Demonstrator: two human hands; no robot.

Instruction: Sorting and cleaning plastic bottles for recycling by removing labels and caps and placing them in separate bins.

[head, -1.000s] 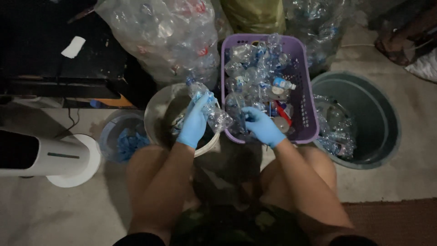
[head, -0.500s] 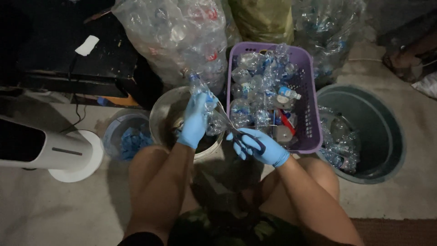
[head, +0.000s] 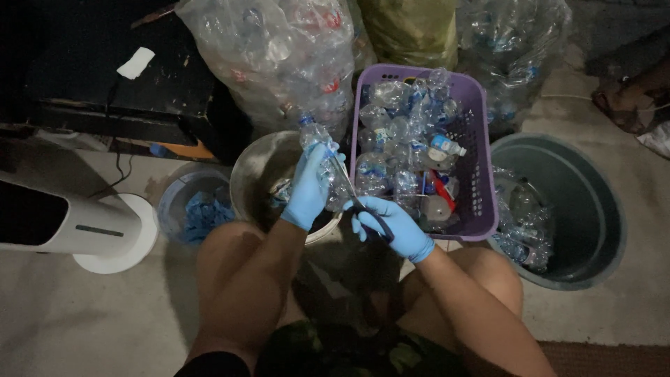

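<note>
The left hand [head: 309, 183] is closed around a clear plastic bottle [head: 322, 159] held over the metal bowl [head: 259, 174], while the right hand [head: 388, 225] grips a thin blade tool [head: 347, 183] laid against it. The label-cutting step seems in hand, beside the purple basket [head: 480, 150]; the next move calls for a steady, shallow cut clear of the glove.

My left hand [head: 309, 183], in a blue glove, is raised in front of me with the fingers curled closed and the palm turned inward; the bare forearm runs back down over my left knee. My right hand [head: 389, 227], gloved the same, sits lower and just to the right, fingers wrapped shut, knuckles up, wrist bent slightly inward. The two hands are close but not touching. Both knees are bent and spread, forearms angled toward each other.
</note>
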